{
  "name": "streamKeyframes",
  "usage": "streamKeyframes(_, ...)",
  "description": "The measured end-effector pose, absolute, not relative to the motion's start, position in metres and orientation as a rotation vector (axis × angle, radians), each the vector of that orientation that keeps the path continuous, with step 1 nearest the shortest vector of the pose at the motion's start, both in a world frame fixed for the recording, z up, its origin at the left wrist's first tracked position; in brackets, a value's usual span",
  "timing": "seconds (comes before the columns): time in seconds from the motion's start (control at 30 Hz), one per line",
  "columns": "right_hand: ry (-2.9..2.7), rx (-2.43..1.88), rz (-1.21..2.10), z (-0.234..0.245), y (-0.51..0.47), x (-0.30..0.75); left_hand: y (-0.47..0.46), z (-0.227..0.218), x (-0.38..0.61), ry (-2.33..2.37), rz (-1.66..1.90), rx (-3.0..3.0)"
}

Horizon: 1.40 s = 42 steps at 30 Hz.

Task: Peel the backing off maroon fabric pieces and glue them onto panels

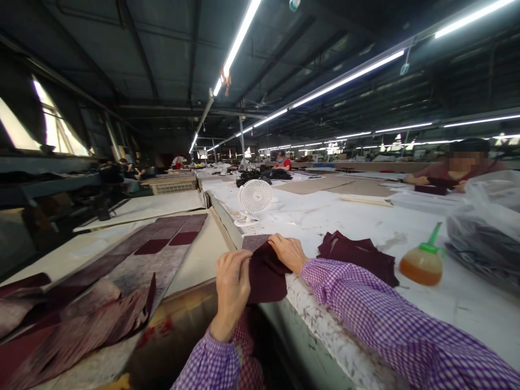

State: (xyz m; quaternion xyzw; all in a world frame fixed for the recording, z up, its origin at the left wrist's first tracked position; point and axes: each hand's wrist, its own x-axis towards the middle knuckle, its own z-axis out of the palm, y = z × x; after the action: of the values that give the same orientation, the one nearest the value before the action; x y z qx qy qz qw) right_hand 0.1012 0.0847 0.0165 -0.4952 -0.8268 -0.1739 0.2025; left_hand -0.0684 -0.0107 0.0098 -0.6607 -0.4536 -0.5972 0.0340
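Observation:
A dark maroon fabric piece hangs over the near edge of the white work table. My left hand is closed on its left edge. Lying on its top edge, my right hand has its fingers curled onto the cloth, next to a lighter maroon patch on the table. Both my sleeves are purple checked. A stack of similar maroon pieces lies just right of my right hand.
An orange bottle with a green spout stands right of the stack, with a plastic bag of dark fabric beyond. A white fan sits further up the table. Maroon cut pieces lie on boards at left. Other people work far off.

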Motion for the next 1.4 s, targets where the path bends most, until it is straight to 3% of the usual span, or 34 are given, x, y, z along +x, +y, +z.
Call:
streamKeyframes(0.17, -2.274, -1.387, -0.506, 0.022, 0.087, 0.105, -0.004, 0.001, -0.076, -1.29, -1.16, -2.687)
streamKeyframes(0.4, -2.272, -1.36, -0.51, 0.031, 0.091, 0.109, 0.002, -0.01, -0.096, -1.216, -0.586, -2.81)
streamKeyframes(0.87, -2.537, -1.163, -0.44, 0.085, 0.102, 0.145, -0.011, 0.019, -0.022, -1.372, -0.757, -2.741)
streamKeyframes(1.03, -2.682, -1.114, -0.386, 0.087, 0.094, 0.159, -0.006, 0.019, -0.027, -1.344, -0.968, -2.84)
streamKeyframes(1.13, -2.719, -1.123, -0.359, 0.08, 0.086, 0.152, 0.006, 0.012, -0.032, -1.339, -0.915, -2.808)
streamKeyframes(1.27, -2.655, -1.293, -0.338, 0.081, 0.086, 0.152, 0.016, 0.003, -0.033, -1.315, -0.816, -2.75)
streamKeyframes(1.4, -2.247, -1.738, -0.435, 0.107, 0.104, 0.195, 0.015, 0.002, -0.031, -1.328, -0.783, -2.735)
